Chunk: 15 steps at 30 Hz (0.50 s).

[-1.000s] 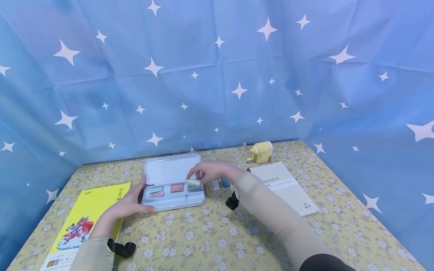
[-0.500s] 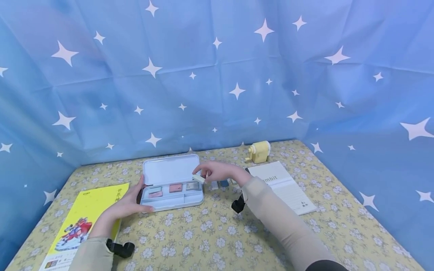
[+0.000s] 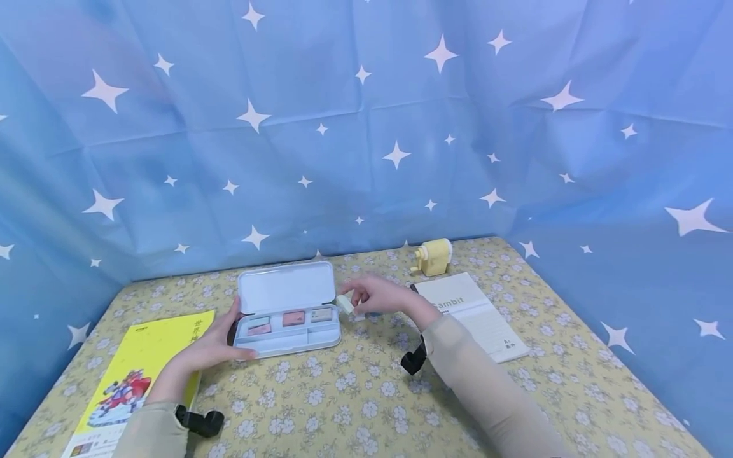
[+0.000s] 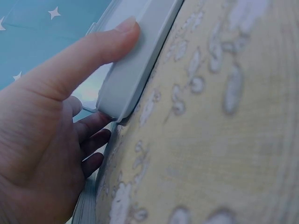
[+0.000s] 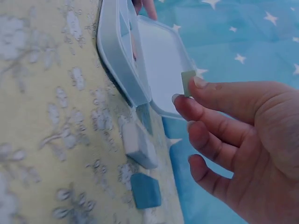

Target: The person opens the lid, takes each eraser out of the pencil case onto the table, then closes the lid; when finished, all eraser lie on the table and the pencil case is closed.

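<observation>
A pale pencil case [image 3: 285, 284] lies with its lid up. In its upper compartments are a green eraser [image 3: 259, 322] and a pink eraser [image 3: 259, 329] at the left, another pink eraser [image 3: 294, 318] in the middle and a whitish eraser [image 3: 321, 315] at the right. My left hand [image 3: 209, 346] holds the case's left end, its thumb [image 4: 117, 42] on the front wall. Beyond the case's right end, my right hand [image 3: 380, 296] pinches a pale green eraser [image 5: 188, 83] between thumb and fingertips, above the table.
A white eraser [image 5: 138, 144] and a blue eraser [image 5: 145, 191] lie on the flowered cloth right of the case. Farther right are a notebook [image 3: 475, 318] and a yellow crank pencil sharpener [image 3: 434, 257]. A yellow book [image 3: 149, 356] lies under my left forearm.
My right hand has lifted the pale green eraser from the case's right compartment and carried it right, past the case's edge. The whitish eraser beneath is uncovered. The left hand keeps its hold.
</observation>
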{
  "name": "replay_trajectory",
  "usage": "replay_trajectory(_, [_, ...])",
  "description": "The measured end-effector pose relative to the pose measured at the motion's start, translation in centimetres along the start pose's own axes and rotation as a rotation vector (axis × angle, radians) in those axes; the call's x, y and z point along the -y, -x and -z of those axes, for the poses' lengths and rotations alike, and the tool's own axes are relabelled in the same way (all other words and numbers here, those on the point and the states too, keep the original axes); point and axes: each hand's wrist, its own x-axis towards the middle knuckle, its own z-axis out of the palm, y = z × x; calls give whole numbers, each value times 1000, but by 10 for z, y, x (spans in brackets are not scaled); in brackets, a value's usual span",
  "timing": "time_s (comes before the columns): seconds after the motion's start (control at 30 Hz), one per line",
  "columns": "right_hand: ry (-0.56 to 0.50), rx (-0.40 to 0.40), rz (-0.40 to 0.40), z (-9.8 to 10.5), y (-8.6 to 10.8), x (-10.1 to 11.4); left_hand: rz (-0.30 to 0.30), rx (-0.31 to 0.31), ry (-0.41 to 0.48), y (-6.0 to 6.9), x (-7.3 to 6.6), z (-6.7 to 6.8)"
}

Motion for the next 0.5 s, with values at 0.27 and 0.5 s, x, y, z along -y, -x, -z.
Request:
replay_trajectory(0.27, [-7, -72, -55, -7, 21, -2, -15, 3, 12, 1, 0, 0])
replay_trajectory(0.5, [10, -92, -47, -11, 33, -5, -16, 5, 19, 2, -4, 1])
